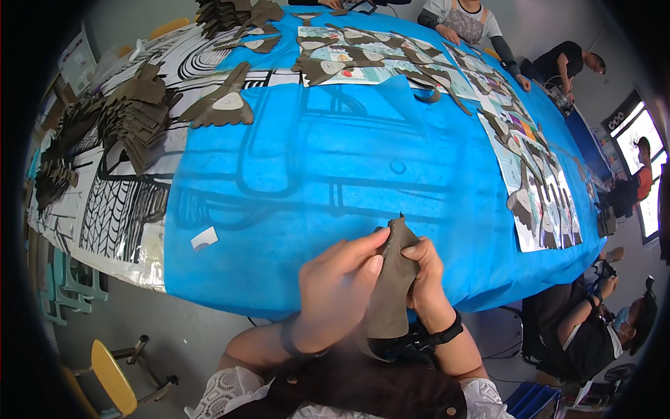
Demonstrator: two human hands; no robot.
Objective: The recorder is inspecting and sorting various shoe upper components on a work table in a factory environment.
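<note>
Between my two hands, above the near edge of the blue-covered table (335, 157), is a grey-brown cut leather piece (389, 300). My left hand (342, 286) pinches its upper left edge between thumb and index finger. My right hand (427, 276) grips the right side, its thumb bent over the upper part. The piece hangs down toward my lap, and its upper edge looks folded or doubled. A small white paper scrap (204, 239) lies on the cover to the left. Farther off lies a flat leather piece with a pale oval patch (227, 103).
Piles of brown leather pieces (136, 115) stand at the left. Printed sheets (356, 54) bearing similar pieces run along the far and right sides. Co-workers sit or stand around, one seated person (593, 325) at the right. A yellow chair (112, 377) stands lower left.
</note>
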